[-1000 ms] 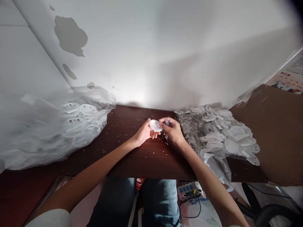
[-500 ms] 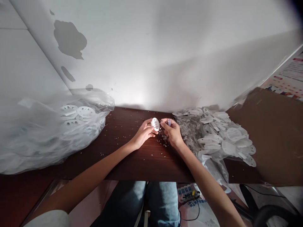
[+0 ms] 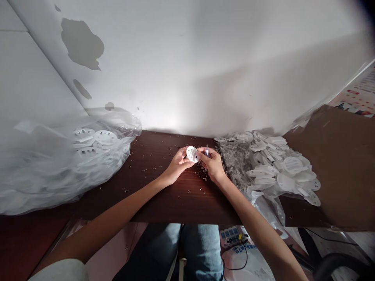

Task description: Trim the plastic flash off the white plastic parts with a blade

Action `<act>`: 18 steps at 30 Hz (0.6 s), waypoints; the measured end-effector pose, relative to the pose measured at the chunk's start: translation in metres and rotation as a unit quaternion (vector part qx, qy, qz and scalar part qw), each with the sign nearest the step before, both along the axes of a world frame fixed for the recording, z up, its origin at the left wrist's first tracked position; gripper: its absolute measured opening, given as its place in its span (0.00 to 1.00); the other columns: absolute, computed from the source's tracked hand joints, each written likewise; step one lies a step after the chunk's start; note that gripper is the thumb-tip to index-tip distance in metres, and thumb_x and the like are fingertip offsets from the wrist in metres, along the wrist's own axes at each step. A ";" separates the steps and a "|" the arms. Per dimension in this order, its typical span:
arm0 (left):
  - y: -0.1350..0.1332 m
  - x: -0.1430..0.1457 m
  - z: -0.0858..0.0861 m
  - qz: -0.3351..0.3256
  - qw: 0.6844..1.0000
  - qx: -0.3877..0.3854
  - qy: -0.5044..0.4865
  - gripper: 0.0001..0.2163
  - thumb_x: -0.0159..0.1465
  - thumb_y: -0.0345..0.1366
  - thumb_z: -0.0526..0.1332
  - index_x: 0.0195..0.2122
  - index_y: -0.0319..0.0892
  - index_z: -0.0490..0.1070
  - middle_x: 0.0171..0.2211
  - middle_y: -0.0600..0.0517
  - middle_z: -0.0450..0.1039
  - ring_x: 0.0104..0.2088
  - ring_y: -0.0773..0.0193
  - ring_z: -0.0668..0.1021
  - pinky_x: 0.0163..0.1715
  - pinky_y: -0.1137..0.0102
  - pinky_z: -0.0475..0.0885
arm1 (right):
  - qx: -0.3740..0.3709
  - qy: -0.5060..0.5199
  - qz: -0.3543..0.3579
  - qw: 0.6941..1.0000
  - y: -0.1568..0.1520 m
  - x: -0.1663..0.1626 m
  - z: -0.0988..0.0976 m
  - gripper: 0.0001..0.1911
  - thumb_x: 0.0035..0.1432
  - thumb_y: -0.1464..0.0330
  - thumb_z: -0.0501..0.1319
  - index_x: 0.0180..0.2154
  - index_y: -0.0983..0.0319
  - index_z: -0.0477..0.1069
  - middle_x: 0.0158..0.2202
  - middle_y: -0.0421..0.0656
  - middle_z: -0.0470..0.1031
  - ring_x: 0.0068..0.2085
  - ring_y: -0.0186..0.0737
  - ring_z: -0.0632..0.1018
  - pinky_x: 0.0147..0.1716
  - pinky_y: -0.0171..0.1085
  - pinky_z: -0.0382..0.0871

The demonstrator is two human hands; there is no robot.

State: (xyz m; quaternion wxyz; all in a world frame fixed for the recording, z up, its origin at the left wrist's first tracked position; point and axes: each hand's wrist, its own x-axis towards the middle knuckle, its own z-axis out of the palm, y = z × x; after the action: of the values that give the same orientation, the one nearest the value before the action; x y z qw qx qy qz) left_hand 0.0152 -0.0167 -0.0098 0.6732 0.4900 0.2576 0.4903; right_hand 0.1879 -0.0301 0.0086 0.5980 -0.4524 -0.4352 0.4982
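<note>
Above the middle of the dark table, my left hand (image 3: pixel 177 166) grips a round white plastic disc (image 3: pixel 191 153) by its left edge. The disc is tilted, with its face showing small holes and raised parts. My right hand (image 3: pixel 213 166) is closed, its thumb and forefinger at the disc's right edge. A small clear, purplish piece (image 3: pixel 207 152) stands up out of the right fingers; its lower part is hidden, so its kind cannot be made out. White plastic scraps lie on the table below the hands.
At left a large clear plastic bag (image 3: pixel 58 175) holds white discs. To the right, a pile of white plastic parts (image 3: pixel 281 168) lies beside a heap of tiny clear bits (image 3: pixel 236 164). Brown cardboard (image 3: pixel 345 168) stands at far right. A white wall (image 3: pixel 175 70) rises behind the table (image 3: pixel 164 203).
The right hand has come left, and its fingertips now meet the disc. The disc has turned in my left hand and shows a different face. The view has shifted slightly.
</note>
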 end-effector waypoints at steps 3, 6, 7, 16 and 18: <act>0.001 0.000 -0.003 0.001 1.000 0.003 0.006 0.28 0.58 0.33 0.74 0.59 0.50 0.71 0.59 0.48 0.74 0.59 0.53 0.76 0.63 0.57 0.69 | 0.005 -0.004 -0.002 1.000 0.000 0.000 -0.002 0.20 0.49 0.55 0.76 0.39 0.60 0.79 0.26 0.36 0.71 0.20 0.27 0.58 0.18 0.33 0.49; 0.002 0.000 -0.004 0.003 1.000 0.007 0.009 0.28 0.58 0.32 0.74 0.60 0.50 0.71 0.59 0.48 0.74 0.59 0.53 0.76 0.62 0.57 0.69 | 0.009 -0.006 -0.004 1.000 0.000 -0.001 -0.002 0.20 0.49 0.55 0.76 0.39 0.59 0.79 0.26 0.35 0.71 0.21 0.27 0.59 0.19 0.33 0.51; 0.003 0.000 -0.005 0.004 1.000 0.007 0.009 0.29 0.57 0.32 0.74 0.60 0.50 0.72 0.59 0.47 0.74 0.59 0.53 0.76 0.62 0.57 0.70 | 0.009 -0.006 -0.005 1.000 0.000 -0.002 -0.002 0.20 0.49 0.55 0.76 0.39 0.59 0.79 0.26 0.35 0.70 0.21 0.27 0.59 0.19 0.33 0.51; 0.002 -0.002 -0.002 -0.002 0.999 0.031 0.013 0.28 0.56 0.31 0.74 0.58 0.49 0.72 0.59 0.47 0.74 0.58 0.53 0.77 0.62 0.56 0.71 | 0.008 -0.020 -0.014 1.000 -0.001 -0.005 -0.003 0.20 0.49 0.55 0.76 0.39 0.59 0.78 0.25 0.35 0.70 0.21 0.28 0.60 0.19 0.33 0.51; 0.001 -0.001 0.000 -0.003 0.999 0.033 0.016 0.28 0.55 0.31 0.75 0.58 0.48 0.72 0.60 0.46 0.74 0.57 0.52 0.78 0.61 0.56 0.71 | 0.008 -0.018 -0.017 1.000 -0.002 -0.006 -0.003 0.21 0.48 0.55 0.76 0.39 0.59 0.78 0.26 0.35 0.70 0.21 0.28 0.60 0.19 0.33 0.51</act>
State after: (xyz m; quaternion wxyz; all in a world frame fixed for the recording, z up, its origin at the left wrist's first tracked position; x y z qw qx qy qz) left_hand 0.0138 -0.0155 -0.0094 0.6534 0.5208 0.2507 0.4889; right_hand 0.1824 -0.0320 0.0059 0.6021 -0.4641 -0.4422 0.4760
